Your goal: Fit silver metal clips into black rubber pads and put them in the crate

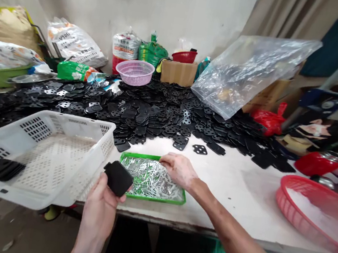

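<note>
My left hand (104, 201) grips a flat black plate (118, 178) with rounded corners and a small tab, thumb on its edge. The plate is tilted in front of the left side of a green tray (154, 198). Many small silver metal pins (155, 179) lie loose in that tray. Above its right part is my right hand (180, 170), fingertips pinched together near the tray's far rim. Whatever sits between those fingertips is hidden. Farther back spreads a big heap of similar black plates (154, 116), some with holes.
A white perforated crate (64, 174) at the left holds a short row of black plates (1, 169). To the right stands a red basket (290, 202) with white contents. A pink basket (135, 73), a cardboard box (178, 73) and a clear plastic bag (252, 71) are behind the heap.
</note>
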Available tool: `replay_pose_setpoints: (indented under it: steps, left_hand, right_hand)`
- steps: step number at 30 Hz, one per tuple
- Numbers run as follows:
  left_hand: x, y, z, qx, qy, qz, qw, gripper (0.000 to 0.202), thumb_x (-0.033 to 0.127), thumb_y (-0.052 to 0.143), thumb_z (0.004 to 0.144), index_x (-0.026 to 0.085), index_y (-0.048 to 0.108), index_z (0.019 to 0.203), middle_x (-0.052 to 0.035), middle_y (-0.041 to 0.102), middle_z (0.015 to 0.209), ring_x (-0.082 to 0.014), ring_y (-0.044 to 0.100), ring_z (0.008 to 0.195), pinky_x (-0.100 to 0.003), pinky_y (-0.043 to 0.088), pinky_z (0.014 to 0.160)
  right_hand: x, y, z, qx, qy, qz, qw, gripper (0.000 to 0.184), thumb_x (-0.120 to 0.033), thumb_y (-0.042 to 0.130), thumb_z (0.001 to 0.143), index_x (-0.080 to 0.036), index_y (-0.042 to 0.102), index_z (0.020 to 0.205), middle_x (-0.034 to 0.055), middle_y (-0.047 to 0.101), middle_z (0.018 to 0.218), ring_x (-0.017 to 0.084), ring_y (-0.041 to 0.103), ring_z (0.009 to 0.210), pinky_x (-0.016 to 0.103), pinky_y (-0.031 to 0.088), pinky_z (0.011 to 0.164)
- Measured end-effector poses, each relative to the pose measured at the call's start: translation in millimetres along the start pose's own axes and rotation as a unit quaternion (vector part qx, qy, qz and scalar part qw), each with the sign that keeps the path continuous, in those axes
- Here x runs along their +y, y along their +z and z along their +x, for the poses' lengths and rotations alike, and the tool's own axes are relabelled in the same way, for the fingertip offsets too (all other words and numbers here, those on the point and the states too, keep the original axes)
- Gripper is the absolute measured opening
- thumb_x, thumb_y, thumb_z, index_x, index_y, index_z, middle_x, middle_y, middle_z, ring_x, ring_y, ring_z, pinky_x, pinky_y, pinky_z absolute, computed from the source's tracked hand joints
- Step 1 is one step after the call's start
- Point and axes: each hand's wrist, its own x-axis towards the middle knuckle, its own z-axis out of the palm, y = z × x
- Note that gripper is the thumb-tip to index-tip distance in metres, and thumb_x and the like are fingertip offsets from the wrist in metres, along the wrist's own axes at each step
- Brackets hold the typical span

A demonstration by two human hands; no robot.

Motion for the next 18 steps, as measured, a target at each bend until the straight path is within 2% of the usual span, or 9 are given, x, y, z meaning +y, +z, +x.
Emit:
replay_pose_setpoints:
  steps: [2, 3, 6, 12, 14, 18]
  left_hand:
    - [5, -2.7, 2, -0.021, -0.007, 0.010, 1.000, 0.033, 0.033, 0.076, 0.074, 0.018, 0.065, 0.101, -0.0038, 0.070, 0.088, -0.0221, 0.070, 0.069, -0.022, 0.043, 0.043]
    - [6, -2.5, 1, -0.033, -0.009, 0.020, 0.999, 0.033, 0.031, 0.077, 0.073, 0.017, 0.065, 0.100, -0.0041, 0.070, 0.089, -0.0228, 0.071, 0.071, -0.021, 0.042, 0.043]
    - [1, 0.4, -3, -0.055, 0.003, 0.051, 0.997, 0.029, 0.029, 0.075, 0.076, 0.016, 0.065, 0.100, -0.0041, 0.067, 0.090, -0.0203, 0.068, 0.073, -0.021, 0.041, 0.043]
    - [-5, -1.8, -2, -0.051, -0.007, 0.081, 0.995, 0.030, 0.031, 0.071, 0.080, 0.016, 0.066, 0.105, -0.0035, 0.065, 0.093, -0.0123, 0.056, 0.069, -0.021, 0.043, 0.042]
    - [-5, -3.5, 0, -0.054, -0.017, 0.079, 0.995, 0.032, 0.033, 0.072, 0.080, 0.016, 0.066, 0.106, -0.0036, 0.065, 0.092, -0.0126, 0.056, 0.069, -0.021, 0.041, 0.041]
    - [-6, -2.4, -1, -0.083, -0.041, 0.079, 0.993, 0.036, 0.035, 0.073, 0.079, 0.016, 0.066, 0.108, -0.0037, 0.063, 0.089, -0.0107, 0.052, 0.064, -0.019, 0.037, 0.038]
  right_hand:
    - [4, 5, 7, -0.037, -0.018, -0.116, 0.992, 0.030, -0.006, 0.046, 0.090, -0.018, 0.073, 0.097, 0.0080, 0.069, 0.096, 0.019, 0.062, 0.086, 0.027, 0.046, 0.071]
    - [3, 9, 9, -0.049, -0.029, -0.143, 0.988, 0.029, -0.004, 0.048, 0.087, -0.018, 0.073, 0.095, 0.0089, 0.068, 0.096, 0.020, 0.061, 0.088, 0.028, 0.045, 0.071]
    - [-1, 20, 13, -0.064, -0.050, -0.164, 0.983, 0.025, -0.003, 0.052, 0.082, -0.017, 0.072, 0.090, 0.0107, 0.067, 0.096, 0.023, 0.060, 0.090, 0.030, 0.043, 0.071]
    - [4, 27, 14, -0.065, -0.075, -0.174, 0.980, 0.018, -0.011, 0.051, 0.090, -0.016, 0.068, 0.086, 0.0090, 0.065, 0.091, 0.020, 0.060, 0.080, 0.030, 0.042, 0.068]
    - [8, 26, 12, -0.043, -0.081, -0.138, 0.986, 0.016, -0.013, 0.051, 0.092, -0.017, 0.066, 0.087, 0.0080, 0.065, 0.094, 0.019, 0.059, 0.081, 0.029, 0.043, 0.069]
    - [10, 18, 9, 0.040, -0.068, 0.060, 0.995, 0.015, -0.016, 0.052, 0.094, -0.019, 0.065, 0.087, 0.0033, 0.066, 0.093, 0.014, 0.060, 0.078, 0.026, 0.047, 0.069]
